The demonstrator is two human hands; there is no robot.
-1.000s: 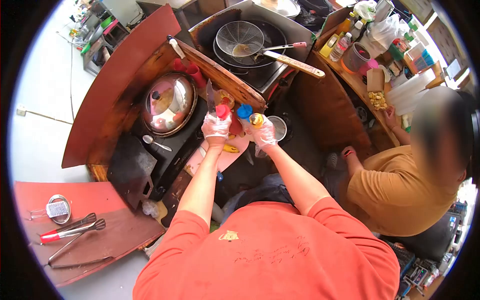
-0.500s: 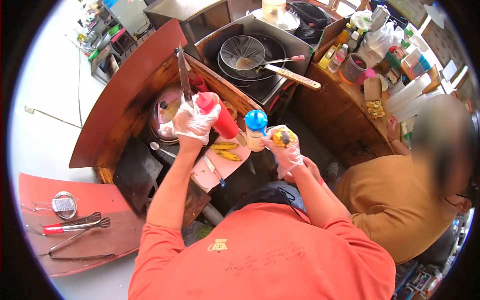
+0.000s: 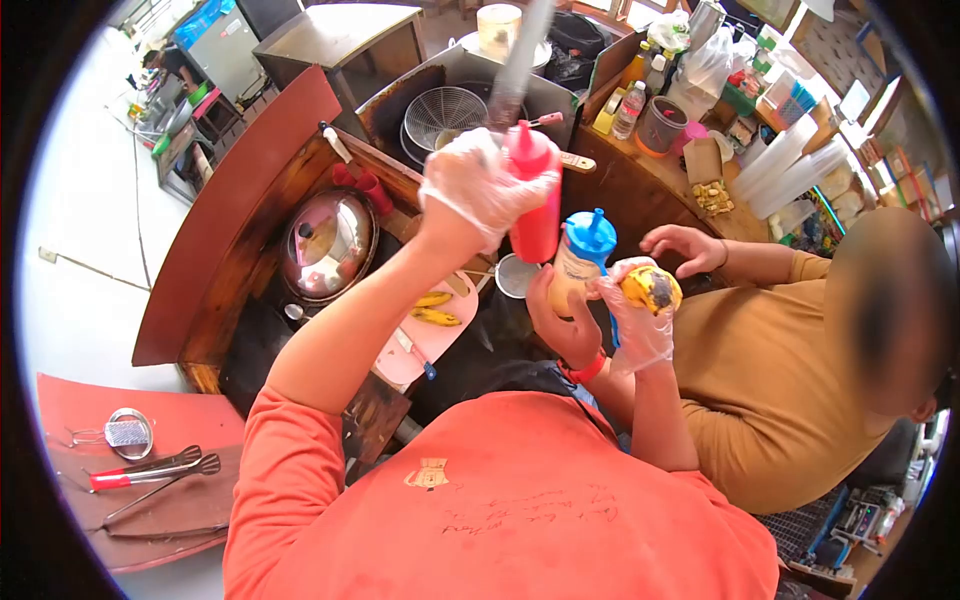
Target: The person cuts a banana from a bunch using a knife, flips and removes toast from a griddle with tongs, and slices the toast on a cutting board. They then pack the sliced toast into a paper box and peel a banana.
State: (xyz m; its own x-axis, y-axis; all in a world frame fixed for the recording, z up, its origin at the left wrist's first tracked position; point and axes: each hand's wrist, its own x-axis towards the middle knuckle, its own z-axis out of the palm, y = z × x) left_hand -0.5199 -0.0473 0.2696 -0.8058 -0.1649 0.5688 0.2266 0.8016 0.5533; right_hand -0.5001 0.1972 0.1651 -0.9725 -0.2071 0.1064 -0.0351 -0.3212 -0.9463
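My left hand (image 3: 480,190), in a clear plastic glove, is closed around a red squeeze bottle (image 3: 538,215) and a long-bladed knife (image 3: 520,60), its blade pointing up. My gloved right hand (image 3: 642,325) grips a yellow banana (image 3: 652,289) with a blackened end; part of a blue object shows beside the palm, its kind unclear. Just left of that hand, a blue-lidded squeeze bottle (image 3: 578,262) is cupped by a co-worker's hand (image 3: 563,325) with a red wristband. Below lie bananas (image 3: 436,316) and a small knife (image 3: 413,352) on a pink cutting board (image 3: 455,345).
A domed metal lid (image 3: 330,245) sits on the left, and a wire strainer (image 3: 447,112) rests on the stove ahead. The co-worker (image 3: 780,400) is close on my right, the other hand (image 3: 690,248) raised. Tongs (image 3: 150,468) and a grater (image 3: 128,432) lie lower left.
Both my hands have moved right, carrying the red bottle, knife and banana. The blue-lidded bottle has also shifted right. The co-worker's far hand has left the side counter and come nearer.
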